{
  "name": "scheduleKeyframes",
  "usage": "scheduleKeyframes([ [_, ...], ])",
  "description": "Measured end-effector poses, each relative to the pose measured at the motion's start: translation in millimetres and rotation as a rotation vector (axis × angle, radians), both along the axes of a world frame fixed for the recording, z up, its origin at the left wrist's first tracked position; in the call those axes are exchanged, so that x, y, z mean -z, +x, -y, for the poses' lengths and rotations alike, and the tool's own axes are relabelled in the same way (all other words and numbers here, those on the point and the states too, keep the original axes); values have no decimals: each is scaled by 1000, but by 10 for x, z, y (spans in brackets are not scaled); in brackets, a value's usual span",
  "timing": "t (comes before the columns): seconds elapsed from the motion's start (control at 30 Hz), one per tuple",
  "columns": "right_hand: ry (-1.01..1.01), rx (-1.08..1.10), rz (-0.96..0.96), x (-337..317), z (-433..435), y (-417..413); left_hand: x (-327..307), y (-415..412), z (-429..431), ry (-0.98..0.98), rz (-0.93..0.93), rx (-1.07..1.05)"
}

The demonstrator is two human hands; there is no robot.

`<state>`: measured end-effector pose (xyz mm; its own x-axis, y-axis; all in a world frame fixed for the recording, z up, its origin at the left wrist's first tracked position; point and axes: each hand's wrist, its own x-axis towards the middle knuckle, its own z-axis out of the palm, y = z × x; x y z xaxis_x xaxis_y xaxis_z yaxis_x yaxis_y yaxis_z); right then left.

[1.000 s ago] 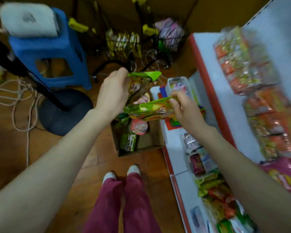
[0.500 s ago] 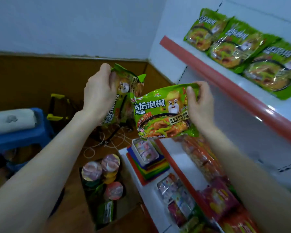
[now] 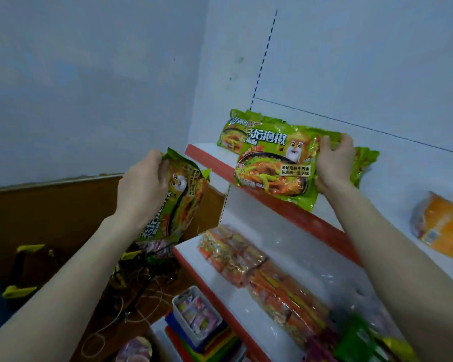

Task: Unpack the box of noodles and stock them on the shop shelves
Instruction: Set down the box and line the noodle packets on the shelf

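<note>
Green noodle wrappers filled both hands. The right hand point(image 3: 334, 163) gripped the right end of the first packet point(image 3: 270, 168). Its fingers point(image 3: 336, 142) were curled over the upper edge and clamped on the wrapper. That packet lay face up and lengthwise over the front of the top shelf point(image 3: 204, 159), with its lower edge reaching across the shelf's red lip. Whether it rested on the shelf or was held just above it could not be told.

Behind it, a shelved packet point(image 3: 232, 131) of the same kind lay against the back panel, partly covered by the first. Another green packet point(image 3: 366, 163) showed just beyond the right hand's knuckles.

The left hand point(image 3: 141, 186) held the second packet point(image 3: 179, 197) by its top end, fingers point(image 3: 154, 159) closed tight around the wrapper. This packet hung tilted, nearly on end, in the air to the left of the top shelf and apart from it.

Further right on the top shelf lay 1 orange packet point(image 3: 442, 231), well apart from the green ones. On the lower shelf point(image 3: 188, 248), a row of orange-red bundles point(image 3: 246, 259) ran along under the right forearm. Below that, a white tray point(image 3: 179, 300) of pink sachets sat on a stack of coloured trays point(image 3: 212, 343).
</note>
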<state>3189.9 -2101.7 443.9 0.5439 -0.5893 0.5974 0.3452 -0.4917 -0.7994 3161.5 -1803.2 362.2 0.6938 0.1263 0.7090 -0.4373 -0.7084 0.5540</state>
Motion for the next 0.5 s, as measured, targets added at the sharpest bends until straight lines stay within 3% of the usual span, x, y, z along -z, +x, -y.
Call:
scheduleKeyframes([
  [0.33, 120, 270, -45, -86, 978, 241, -361, 363, 547, 33, 103, 57],
  [0.5, 149, 275, -84, 104, 1160, 316, -507, 443, 782, -26, 111, 104],
])
